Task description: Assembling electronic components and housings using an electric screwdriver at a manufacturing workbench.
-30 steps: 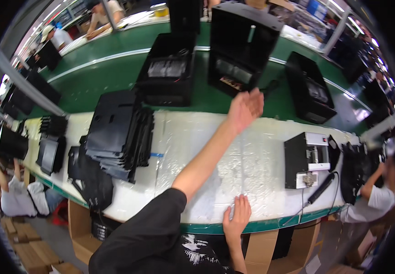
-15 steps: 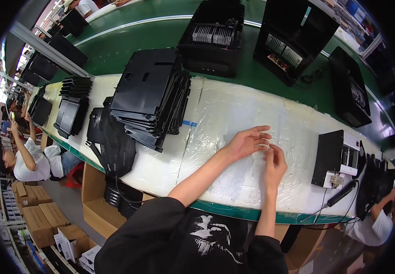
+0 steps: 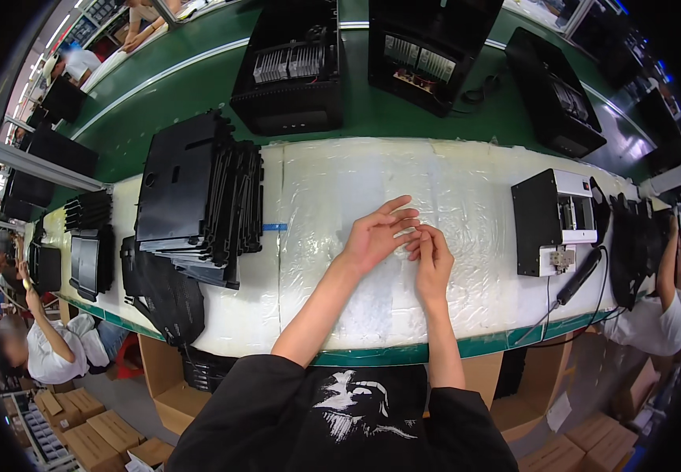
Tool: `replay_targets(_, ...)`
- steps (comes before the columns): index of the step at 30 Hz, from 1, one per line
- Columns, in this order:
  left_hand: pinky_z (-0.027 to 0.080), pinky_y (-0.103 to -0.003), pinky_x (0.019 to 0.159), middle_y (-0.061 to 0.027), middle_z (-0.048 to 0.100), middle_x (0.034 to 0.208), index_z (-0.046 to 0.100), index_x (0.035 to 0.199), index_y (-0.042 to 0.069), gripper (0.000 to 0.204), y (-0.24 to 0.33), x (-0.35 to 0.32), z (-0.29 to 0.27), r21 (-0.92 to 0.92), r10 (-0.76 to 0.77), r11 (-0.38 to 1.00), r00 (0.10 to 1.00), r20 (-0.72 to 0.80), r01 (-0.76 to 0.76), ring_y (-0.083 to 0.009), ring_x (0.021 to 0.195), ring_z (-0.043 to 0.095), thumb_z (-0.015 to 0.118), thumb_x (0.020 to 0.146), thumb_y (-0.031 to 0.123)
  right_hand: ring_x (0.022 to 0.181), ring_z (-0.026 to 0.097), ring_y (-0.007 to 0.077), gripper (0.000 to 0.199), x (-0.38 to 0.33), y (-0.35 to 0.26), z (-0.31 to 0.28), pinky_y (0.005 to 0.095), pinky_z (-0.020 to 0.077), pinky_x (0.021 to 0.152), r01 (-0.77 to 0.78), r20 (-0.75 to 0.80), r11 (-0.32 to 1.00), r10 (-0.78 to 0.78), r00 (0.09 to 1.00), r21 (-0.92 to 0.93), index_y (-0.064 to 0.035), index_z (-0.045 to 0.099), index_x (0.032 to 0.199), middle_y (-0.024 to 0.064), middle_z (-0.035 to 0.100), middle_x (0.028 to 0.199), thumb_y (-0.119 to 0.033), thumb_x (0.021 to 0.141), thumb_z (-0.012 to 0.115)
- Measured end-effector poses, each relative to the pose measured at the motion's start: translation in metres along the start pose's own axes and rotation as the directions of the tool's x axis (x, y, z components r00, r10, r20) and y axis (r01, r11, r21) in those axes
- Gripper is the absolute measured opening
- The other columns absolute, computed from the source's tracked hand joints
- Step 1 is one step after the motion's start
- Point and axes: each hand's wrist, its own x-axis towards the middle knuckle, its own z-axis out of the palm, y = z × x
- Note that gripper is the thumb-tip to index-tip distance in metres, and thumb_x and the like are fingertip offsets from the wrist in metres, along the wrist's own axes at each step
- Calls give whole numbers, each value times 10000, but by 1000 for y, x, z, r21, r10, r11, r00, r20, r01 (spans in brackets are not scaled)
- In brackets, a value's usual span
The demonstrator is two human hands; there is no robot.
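Above the white, film-covered worktop (image 3: 317,307), my left hand (image 3: 373,242) reaches forward with its fingers stretched and apart, and nothing shows in it. Close against its fingertips is my right hand (image 3: 435,266), its fingers bent together in a loose pinch. Whether something small sits between those fingers is hidden. Left of my hands stands a tall stack of black plastic panels (image 3: 187,177), several pieces leaning together. On the right is a black and white box-shaped device (image 3: 537,224) with a metal mechanism at its front. A black electric screwdriver (image 3: 580,275) with a cable lies beside it.
Black speaker-like cabinets (image 3: 293,94) with silver heat sinks stand on the green conveyor (image 3: 167,102) beyond. Black mesh bags (image 3: 171,295) hang over the near edge at left. Smaller black parts (image 3: 92,259) lie farther left. Co-workers (image 3: 53,354) sit at both sides; cartons (image 3: 104,436) stand on the floor.
The view has turned, so the bench and stack sit farther left in the picture. My hands stay together over the worktop, the right fingers now nearer the left fingertips.
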Motion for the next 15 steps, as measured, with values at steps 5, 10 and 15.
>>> replay_targets(5,363,-447,966,-174,549,1115,417,1249,4,480,-1,0,2,2,8,1000,1000,4,-8,-281,1043,506,441,776,78,606,510,86,197,1,6,-5,224,416,548,-5,3,1000,5,1000,31,7,574,995,53,585,719,-137,934,453)
replay_targets(10,390,-432,944,-170,541,1120,413,1250,3,470,0,-1,-2,-9,20,1000,1000,9,-20,-275,1055,507,439,786,72,601,468,72,215,1,5,-2,207,390,555,-15,6,1000,15,1000,10,10,558,985,34,545,696,-155,952,425)
replay_targets(15,388,-438,945,-161,545,1120,418,1252,15,471,-1,-1,-3,-16,15,1000,1000,11,-15,-271,1056,509,442,786,76,587,466,70,213,1,4,-2,208,390,541,-2,-12,999,1,1000,-44,11,557,969,34,544,689,-151,954,419)
